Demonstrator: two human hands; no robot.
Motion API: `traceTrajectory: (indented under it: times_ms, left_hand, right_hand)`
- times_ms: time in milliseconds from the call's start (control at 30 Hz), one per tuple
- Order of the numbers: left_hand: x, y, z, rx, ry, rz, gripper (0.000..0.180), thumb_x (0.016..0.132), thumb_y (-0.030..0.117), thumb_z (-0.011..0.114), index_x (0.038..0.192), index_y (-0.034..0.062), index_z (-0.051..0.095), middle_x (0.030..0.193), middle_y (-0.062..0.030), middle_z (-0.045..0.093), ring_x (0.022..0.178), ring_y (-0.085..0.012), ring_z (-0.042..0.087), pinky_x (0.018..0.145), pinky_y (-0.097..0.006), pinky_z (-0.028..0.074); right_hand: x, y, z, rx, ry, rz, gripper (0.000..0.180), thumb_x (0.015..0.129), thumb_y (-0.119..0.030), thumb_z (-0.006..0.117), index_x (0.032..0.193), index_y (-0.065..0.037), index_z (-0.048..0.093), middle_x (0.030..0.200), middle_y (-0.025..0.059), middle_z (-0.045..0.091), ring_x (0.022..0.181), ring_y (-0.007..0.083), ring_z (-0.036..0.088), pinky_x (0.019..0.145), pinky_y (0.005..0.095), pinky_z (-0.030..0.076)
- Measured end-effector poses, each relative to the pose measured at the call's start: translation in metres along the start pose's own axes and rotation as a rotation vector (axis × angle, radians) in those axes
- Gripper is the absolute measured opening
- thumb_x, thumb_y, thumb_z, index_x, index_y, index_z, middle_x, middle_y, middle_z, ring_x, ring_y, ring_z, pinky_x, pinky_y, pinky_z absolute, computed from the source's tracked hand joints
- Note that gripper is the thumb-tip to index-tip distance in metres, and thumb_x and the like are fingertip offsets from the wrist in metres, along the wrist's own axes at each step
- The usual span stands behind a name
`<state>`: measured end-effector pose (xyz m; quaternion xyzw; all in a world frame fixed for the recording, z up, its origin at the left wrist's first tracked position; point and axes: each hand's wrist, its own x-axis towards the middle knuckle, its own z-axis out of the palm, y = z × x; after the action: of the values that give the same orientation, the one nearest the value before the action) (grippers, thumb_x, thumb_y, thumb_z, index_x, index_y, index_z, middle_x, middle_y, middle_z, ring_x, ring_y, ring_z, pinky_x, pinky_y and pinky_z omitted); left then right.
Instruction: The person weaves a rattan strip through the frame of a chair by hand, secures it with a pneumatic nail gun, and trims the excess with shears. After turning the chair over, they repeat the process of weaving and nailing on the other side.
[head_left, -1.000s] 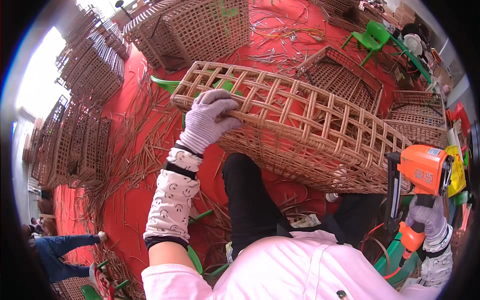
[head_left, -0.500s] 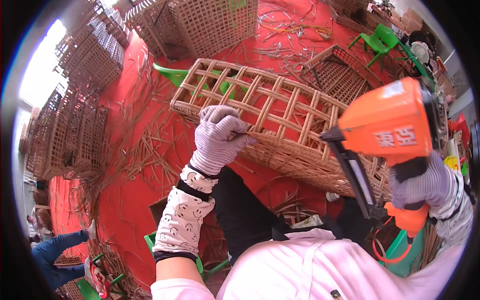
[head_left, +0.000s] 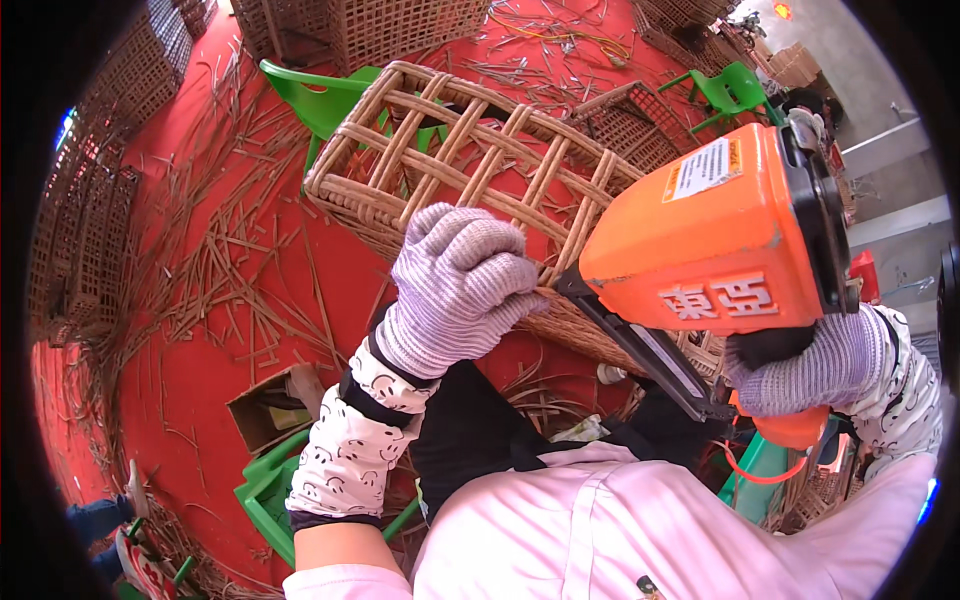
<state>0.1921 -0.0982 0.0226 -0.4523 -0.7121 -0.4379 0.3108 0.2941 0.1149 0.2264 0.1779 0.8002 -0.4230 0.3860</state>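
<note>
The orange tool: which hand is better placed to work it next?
Probably the right hand: it grips the orange tool, whose black tip is close to the basket. The left hand is curled at the basket's near edge, without gripping the tool.

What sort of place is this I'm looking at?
Probably a workshop that makes woven baskets: stacked baskets stand at the left, loose strips litter the red floor, and the right hand grips what looks like an orange nail gun.
</note>
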Motion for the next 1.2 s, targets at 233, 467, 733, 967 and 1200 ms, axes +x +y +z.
traceTrajectory:
  times_ms: [233,467,733,967,1200]
  left_hand:
    - [-0.002,-0.002,0.001,-0.02,0.012,0.014,0.029,0.046,0.025,0.072,0.071,0.0164,0.059,0.081,0.0014,0.056,0.078,-0.0203,0.057,0.072,-0.037,0.041]
    - [-0.003,-0.002,0.002,-0.024,0.045,0.045,0.028,0.048,0.026,0.072,0.07,0.0159,0.058,0.082,0.0011,0.056,0.079,-0.0199,0.057,0.073,-0.037,0.041]
    - [0.001,0.002,-0.006,-0.11,0.097,-0.021,0.029,0.057,0.027,0.075,0.078,0.015,0.059,0.077,0.0006,0.057,0.077,-0.0207,0.058,0.073,-0.036,0.043]
    - [0.025,0.014,0.009,0.187,-0.039,-0.224,0.016,0.063,0.022,0.073,0.068,0.0134,0.061,0.072,-0.0009,0.057,0.071,-0.0224,0.057,0.07,-0.035,0.042]
    - [0.041,-0.024,0.018,0.321,0.1,-0.254,0.023,0.071,0.026,0.071,0.085,0.009,0.064,0.091,-0.0076,0.062,0.088,-0.026,0.058,0.082,-0.037,0.043]
  right_hand:
    - [0.002,-0.008,0.006,-0.064,-0.003,-0.027,0.043,0.062,-0.002,0.07,0.103,-0.004,0.057,0.087,0.0019,0.06,0.076,0.0085,0.056,0.066,0.0269,0.047]
    - [0.009,-0.022,0.018,-0.167,-0.027,-0.092,0.047,0.063,-0.003,0.071,0.107,-0.004,0.055,0.089,0.0019,0.06,0.077,0.0086,0.056,0.067,0.0269,0.047]
    - [0.016,-0.017,0.015,-0.644,0.0,-0.887,0.05,0.063,-0.003,0.071,0.111,-0.004,0.053,0.091,0.0018,0.06,0.079,0.0088,0.056,0.067,0.0269,0.047]
    - [-0.044,0.057,0.002,0.061,0.545,-0.185,0.031,0.065,-0.009,0.066,0.093,-0.003,0.055,0.066,0.0016,0.056,0.055,0.0101,0.054,0.051,0.026,0.044]
    - [-0.127,0.341,-0.028,-0.085,1.325,-0.05,0.048,0.066,-0.013,0.067,0.109,-0.001,0.05,0.085,0.0095,0.059,0.074,0.0193,0.059,0.065,0.0293,0.048]
